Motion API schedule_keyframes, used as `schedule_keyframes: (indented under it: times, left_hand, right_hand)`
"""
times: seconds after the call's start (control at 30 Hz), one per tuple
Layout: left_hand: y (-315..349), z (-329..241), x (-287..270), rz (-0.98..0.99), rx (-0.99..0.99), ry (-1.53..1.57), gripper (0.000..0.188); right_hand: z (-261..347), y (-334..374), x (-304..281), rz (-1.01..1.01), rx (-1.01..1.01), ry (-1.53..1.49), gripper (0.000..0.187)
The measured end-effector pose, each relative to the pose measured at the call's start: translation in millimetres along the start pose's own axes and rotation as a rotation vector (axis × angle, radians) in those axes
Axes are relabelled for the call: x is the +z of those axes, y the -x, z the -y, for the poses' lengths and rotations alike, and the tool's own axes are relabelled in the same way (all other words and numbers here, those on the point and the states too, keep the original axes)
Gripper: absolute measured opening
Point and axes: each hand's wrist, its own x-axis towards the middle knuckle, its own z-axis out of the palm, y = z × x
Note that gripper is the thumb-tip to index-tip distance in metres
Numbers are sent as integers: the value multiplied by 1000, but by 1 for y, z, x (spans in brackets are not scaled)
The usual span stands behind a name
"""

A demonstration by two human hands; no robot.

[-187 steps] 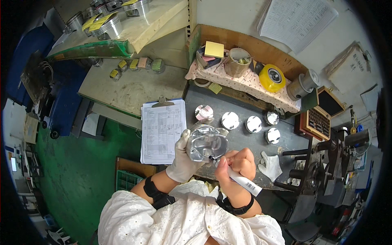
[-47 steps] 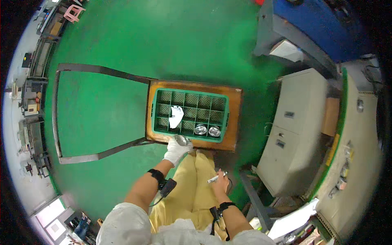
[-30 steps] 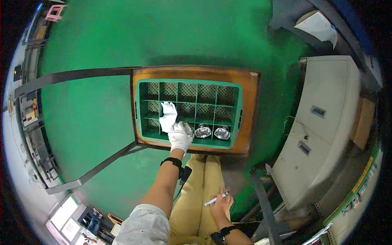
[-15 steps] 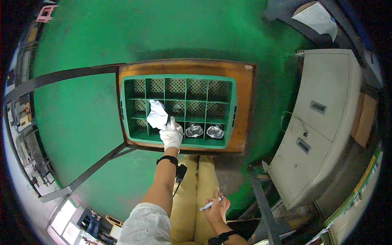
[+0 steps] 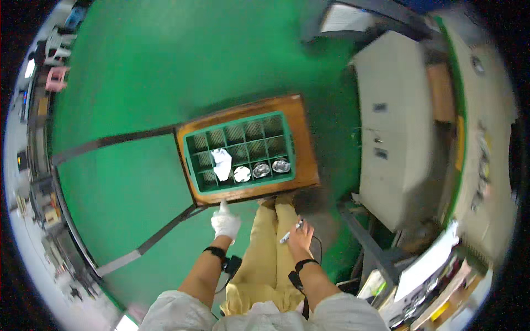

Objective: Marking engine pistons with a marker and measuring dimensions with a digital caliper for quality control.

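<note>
My left hand point(image 5: 225, 225), in a white glove, is drawn back just in front of the wooden stand, its index finger stretched out toward the crate and nothing seen in it. In my bare right hand point(image 5: 301, 237) is a white marker pen point(image 5: 285, 238), held above my right thigh. The green divided crate point(image 5: 289, 144) rests on the stand. Three shiny metal parts point(image 5: 261, 170) sit side by side in its near row. A crumpled white cloth or paper point(image 5: 222, 164) lies over the compartments left of them.
The brown wooden stand point(image 5: 306, 149) has dark metal bars point(image 5: 118, 142) running left. Grey cabinets point(image 5: 395, 121) stand at the right, with a dark metal post point(image 5: 367, 243) nearer me. Plastic stools point(image 5: 57, 79) are at the far left on the green floor.
My left hand has left the crate and pulled back toward me. A third metal part now shows where it was. The view has turned; the marker stays in my right hand.
</note>
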Motion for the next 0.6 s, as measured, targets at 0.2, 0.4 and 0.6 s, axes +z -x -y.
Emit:
schedule_keyframes:
  times: [0.2, 0.4, 0.6]
  left_hand:
    - [21, 97, -23, -146, 244, -237, 61]
    - [76, 24, -87, -201, 203, -196, 50]
    - [102, -79, -80, -539, 781, 8, 35]
  right_hand:
    - [-1, 25, -93, -245, 113, -266, 30]
    - [-54, 107, -201, -842, 169, -443, 30]
    - [-133, 235, -219, -1157, 451, -613, 32]
